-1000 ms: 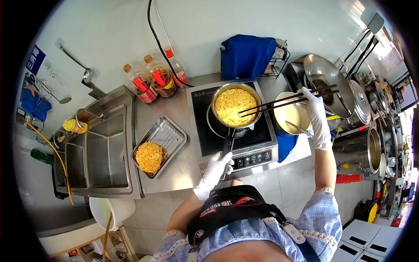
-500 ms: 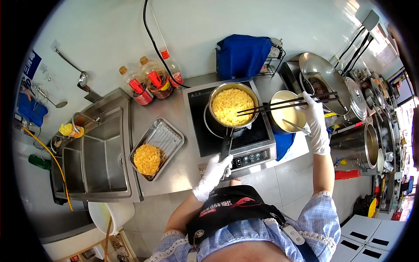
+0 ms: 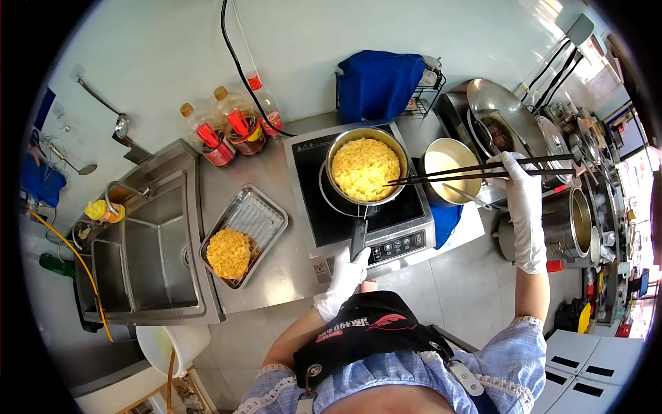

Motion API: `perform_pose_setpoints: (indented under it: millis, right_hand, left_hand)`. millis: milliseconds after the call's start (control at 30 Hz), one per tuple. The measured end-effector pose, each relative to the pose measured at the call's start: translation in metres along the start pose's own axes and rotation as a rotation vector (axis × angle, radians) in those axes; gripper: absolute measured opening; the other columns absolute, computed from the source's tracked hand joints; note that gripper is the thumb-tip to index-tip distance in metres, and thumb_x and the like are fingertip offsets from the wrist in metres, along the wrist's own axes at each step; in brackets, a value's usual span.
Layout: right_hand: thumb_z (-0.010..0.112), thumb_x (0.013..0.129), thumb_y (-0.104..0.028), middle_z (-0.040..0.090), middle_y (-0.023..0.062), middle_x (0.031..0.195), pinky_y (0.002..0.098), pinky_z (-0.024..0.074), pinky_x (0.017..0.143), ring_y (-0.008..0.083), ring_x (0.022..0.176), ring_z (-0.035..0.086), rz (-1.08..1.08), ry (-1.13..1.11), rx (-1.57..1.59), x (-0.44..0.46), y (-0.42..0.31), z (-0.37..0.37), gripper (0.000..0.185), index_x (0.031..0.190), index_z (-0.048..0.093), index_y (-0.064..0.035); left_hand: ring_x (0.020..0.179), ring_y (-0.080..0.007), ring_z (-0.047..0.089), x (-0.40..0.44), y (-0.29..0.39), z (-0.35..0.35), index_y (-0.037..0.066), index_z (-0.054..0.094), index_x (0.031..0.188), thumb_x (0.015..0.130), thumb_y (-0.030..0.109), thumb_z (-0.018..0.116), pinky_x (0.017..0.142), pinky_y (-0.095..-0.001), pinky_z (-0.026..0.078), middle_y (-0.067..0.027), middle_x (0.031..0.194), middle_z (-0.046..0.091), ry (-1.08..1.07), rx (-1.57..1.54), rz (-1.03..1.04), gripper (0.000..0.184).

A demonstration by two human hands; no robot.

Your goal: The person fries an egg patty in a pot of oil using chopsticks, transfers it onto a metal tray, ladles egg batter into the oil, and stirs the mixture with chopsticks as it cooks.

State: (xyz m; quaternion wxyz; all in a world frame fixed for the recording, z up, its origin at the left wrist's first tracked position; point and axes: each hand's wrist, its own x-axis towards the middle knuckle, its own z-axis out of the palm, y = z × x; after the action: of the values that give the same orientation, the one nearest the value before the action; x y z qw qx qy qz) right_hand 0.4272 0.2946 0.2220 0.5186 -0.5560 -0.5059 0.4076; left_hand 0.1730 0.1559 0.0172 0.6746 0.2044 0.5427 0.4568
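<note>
My left hand [image 3: 348, 273], in a white glove, is closed around the black handle [image 3: 358, 237] of a steel saucepan [image 3: 381, 131]. The pan sits on the induction cooker [image 3: 308, 214]. A round yellow noodle cake [image 3: 365, 167] fills the pan. My gloved right hand [image 3: 518, 181] grips a pair of long dark chopsticks [image 3: 441, 176], whose tips rest at the right lower edge of the cake. Beneath the chopsticks stands a pot of pale liquid [image 3: 441, 160] with a metal utensil handle [image 3: 469, 198] sticking out. To the left, a browner fried noodle cake [image 3: 229, 254] lies on a rack in a steel tray [image 3: 276, 238].
A double sink [image 3: 160, 255] is at the left. Sauce bottles [image 3: 238, 127] and a blue cloth [image 3: 381, 83] stand along the wall. A wok [image 3: 507, 103] sits at the right back, with a large steel pot [image 3: 569, 221] farther right. A white bucket [image 3: 189, 338] is below the counter.
My right hand has shifted right with the chopsticks, drawing their tips from over the cake toward its right edge. My left hand stays on the handle. The view has shifted slightly.
</note>
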Motion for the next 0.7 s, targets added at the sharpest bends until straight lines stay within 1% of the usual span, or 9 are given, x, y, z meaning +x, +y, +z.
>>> perform_pose_setpoints:
  millis: [100, 133, 233, 500, 567, 600, 633, 667, 700]
  right_hand:
    - [0.057, 0.087, -0.015, 0.064, 0.0137, 0.081, 0.0234, 0.0536, 0.06, 0.0195, 0.072, 0.065, 0.0, 0.018, -0.058, -0.011, -0.014, 0.007, 0.02, 0.087, 0.06, 0.0046]
    - [0.054, 0.088, -0.017, 0.063, 0.0133, 0.078, 0.0257, 0.0536, 0.059, 0.0179, 0.067, 0.063, -0.019, 0.051, -0.109, -0.015, -0.017, 0.011, 0.022, 0.082, 0.061, 0.0035]
    - [0.055, 0.088, -0.016, 0.063, 0.0129, 0.078, 0.0259, 0.054, 0.058, 0.0183, 0.068, 0.063, -0.004, 0.006, -0.121, -0.022, -0.026, 0.016, 0.022, 0.083, 0.06, 0.0043]
    - [0.055, 0.087, -0.013, 0.064, 0.0125, 0.078, 0.0256, 0.0543, 0.058, 0.0192, 0.066, 0.065, 0.036, -0.002, -0.117, -0.032, -0.031, 0.037, 0.018, 0.086, 0.06, 0.0046]
    - [0.056, 0.087, -0.012, 0.064, 0.0129, 0.078, 0.0257, 0.0543, 0.057, 0.0197, 0.066, 0.065, 0.076, -0.022, -0.109, -0.033, -0.026, 0.04, 0.017, 0.086, 0.06, 0.0049]
    - [0.056, 0.086, -0.012, 0.064, 0.0139, 0.078, 0.0257, 0.0543, 0.057, 0.0206, 0.065, 0.065, 0.069, -0.02, -0.081, -0.034, -0.022, 0.042, 0.018, 0.086, 0.06, 0.0053]
    - [0.059, 0.086, -0.012, 0.064, 0.0143, 0.075, 0.0269, 0.0557, 0.059, 0.0199, 0.067, 0.065, 0.068, 0.006, -0.069, -0.036, -0.018, 0.045, 0.018, 0.084, 0.06, 0.0058]
    - [0.059, 0.086, -0.011, 0.064, 0.0145, 0.076, 0.0272, 0.0559, 0.058, 0.0199, 0.067, 0.065, 0.068, -0.004, -0.076, -0.039, -0.014, 0.048, 0.017, 0.084, 0.06, 0.0059]
    - [0.059, 0.086, -0.011, 0.064, 0.0146, 0.076, 0.0274, 0.056, 0.057, 0.0199, 0.068, 0.065, 0.069, -0.013, -0.082, -0.042, -0.009, 0.05, 0.017, 0.085, 0.06, 0.0061]
  left_hand:
    - [0.036, -0.0055, 0.036, 0.003, -0.014, 0.001, 0.007, 0.048, 0.085, 0.088, 0.014, 0.056, 0.032, -0.0214, 0.027, 0.0027, 0.055, 0.044, 0.011, -0.012, 0.049, 0.012]
    - [0.036, -0.0056, 0.036, 0.005, -0.02, 0.001, 0.006, 0.048, 0.087, 0.089, 0.014, 0.056, 0.032, -0.0219, 0.027, 0.0026, 0.055, 0.044, 0.01, 0.014, 0.078, 0.012]
    - [0.037, -0.0054, 0.036, 0.006, -0.029, 0.004, 0.007, 0.048, 0.088, 0.088, 0.014, 0.056, 0.033, -0.0219, 0.028, 0.0027, 0.056, 0.044, 0.045, 0.045, 0.109, 0.011]
    - [0.042, -0.0045, 0.039, 0.016, -0.055, 0.0, 0.007, 0.051, 0.087, 0.087, 0.013, 0.058, 0.036, -0.0211, 0.03, 0.0044, 0.057, 0.045, 0.081, 0.101, 0.203, 0.009]
    - [0.044, -0.0078, 0.046, 0.018, -0.057, -0.002, 0.002, 0.053, 0.097, 0.085, 0.019, 0.062, 0.04, -0.0238, 0.037, 0.0008, 0.061, 0.05, 0.062, 0.125, 0.226, 0.022]
    - [0.044, -0.0078, 0.046, 0.017, -0.057, 0.0, 0.002, 0.053, 0.097, 0.085, 0.019, 0.062, 0.04, -0.0238, 0.037, 0.0008, 0.061, 0.05, 0.06, 0.126, 0.226, 0.022]
    - [0.043, -0.0063, 0.042, 0.017, -0.057, 0.002, 0.005, 0.053, 0.091, 0.085, 0.016, 0.061, 0.039, -0.0227, 0.034, 0.0027, 0.059, 0.048, 0.075, 0.099, 0.222, 0.015]
    - [0.042, -0.0047, 0.039, 0.016, -0.056, 0.003, 0.007, 0.052, 0.086, 0.086, 0.014, 0.059, 0.037, -0.0215, 0.031, 0.0046, 0.057, 0.045, 0.09, 0.073, 0.219, 0.01]
    - [0.042, -0.0047, 0.039, 0.016, -0.056, 0.003, 0.007, 0.052, 0.086, 0.086, 0.014, 0.059, 0.037, -0.0215, 0.031, 0.0046, 0.057, 0.045, 0.09, 0.076, 0.219, 0.01]
